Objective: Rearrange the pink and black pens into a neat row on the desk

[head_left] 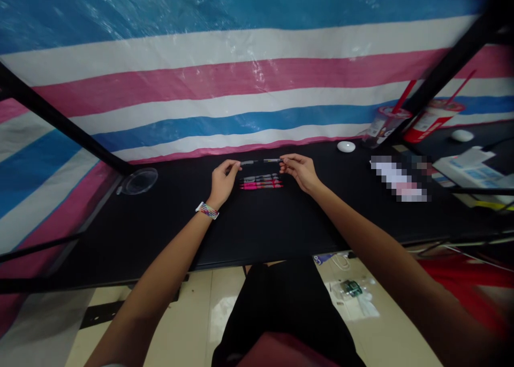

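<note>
A slim black-and-clear pen is held level above the black table, stretched between my two hands. My left hand, with a colourful woven band on its wrist, pinches the left end between thumb and fingertips. On the other side, my right hand pinches the right end with its fingers. The pen's middle is dark, so I cannot tell whether it is one piece or two parts held in line. Just below the hands, several pens lie side by side in a row, dark ones behind and pink ones in front.
A clear round lid lies at the left. To the right are a white rounded object, a drink cup with a red straw and a red-and-white cup. Striped sheeting hangs behind the black table, between dark frame poles.
</note>
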Demonstrator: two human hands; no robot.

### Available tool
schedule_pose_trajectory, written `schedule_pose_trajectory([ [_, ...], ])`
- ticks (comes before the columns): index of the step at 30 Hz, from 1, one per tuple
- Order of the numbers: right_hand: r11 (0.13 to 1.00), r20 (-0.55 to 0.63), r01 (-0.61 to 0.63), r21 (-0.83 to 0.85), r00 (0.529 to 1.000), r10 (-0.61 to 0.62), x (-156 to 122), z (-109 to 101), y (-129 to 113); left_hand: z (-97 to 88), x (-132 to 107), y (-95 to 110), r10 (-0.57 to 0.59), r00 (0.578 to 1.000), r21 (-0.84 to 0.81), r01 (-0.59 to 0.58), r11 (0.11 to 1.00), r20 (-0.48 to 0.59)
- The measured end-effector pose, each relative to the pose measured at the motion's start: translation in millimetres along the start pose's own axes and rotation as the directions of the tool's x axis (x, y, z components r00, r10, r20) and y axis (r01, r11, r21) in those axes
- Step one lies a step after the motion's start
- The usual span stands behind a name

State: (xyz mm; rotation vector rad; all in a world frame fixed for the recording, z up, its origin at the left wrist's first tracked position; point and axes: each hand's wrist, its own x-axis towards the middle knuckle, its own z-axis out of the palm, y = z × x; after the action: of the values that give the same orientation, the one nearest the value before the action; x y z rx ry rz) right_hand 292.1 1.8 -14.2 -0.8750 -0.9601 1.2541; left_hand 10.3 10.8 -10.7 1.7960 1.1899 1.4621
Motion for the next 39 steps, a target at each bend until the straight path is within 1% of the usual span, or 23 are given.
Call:
schedule_pose_trajectory([
  [3,1.000,-0.022,0.008,-0.005,1.000,-0.008,2,-2,1,-1.0,0,-2,-0.001,1.000,-0.007,0.001,1.000,-0.021],
  [8,0.999,-0.040,0.038,-0.025,0.998,-0.039,4,-4,1,-5.0,1,-4,-0.026,0.999,-0.072,0.023,0.997,-0.042],
  [11,0.998,-0.049,0.058,-0.025,0.997,-0.059,5,-4,0,-5.9,2,-4,-0.044,0.997,-0.094,0.038,0.995,-0.063],
  [17,0.996,-0.065,0.062,-0.059,0.996,-0.066,7,-4,0,-4.2,2,-1,-0.083,0.989,-0.131,0.068,0.989,-0.118],
  [22,0.995,-0.072,0.070,-0.070,0.995,-0.075,8,-4,-1,-4.9,2,2,-0.083,0.988,-0.142,0.064,0.988,-0.132],
  [28,0.994,-0.111,0.064,-0.088,0.991,-0.074,10,-4,-1,-5.7,1,2,-0.107,0.983,-0.156,0.084,0.984,-0.146],
  [35,0.994,-0.128,0.070,-0.082,0.988,-0.080,12,-8,-3,-5.8,1,2,-0.109,0.986,-0.163,0.088,0.983,-0.126],
  [39,0.993,-0.144,0.070,-0.098,0.986,-0.084,14,-7,0,-6.8,1,1,-0.105,0.986,-0.130,0.088,0.988,-0.131],
])
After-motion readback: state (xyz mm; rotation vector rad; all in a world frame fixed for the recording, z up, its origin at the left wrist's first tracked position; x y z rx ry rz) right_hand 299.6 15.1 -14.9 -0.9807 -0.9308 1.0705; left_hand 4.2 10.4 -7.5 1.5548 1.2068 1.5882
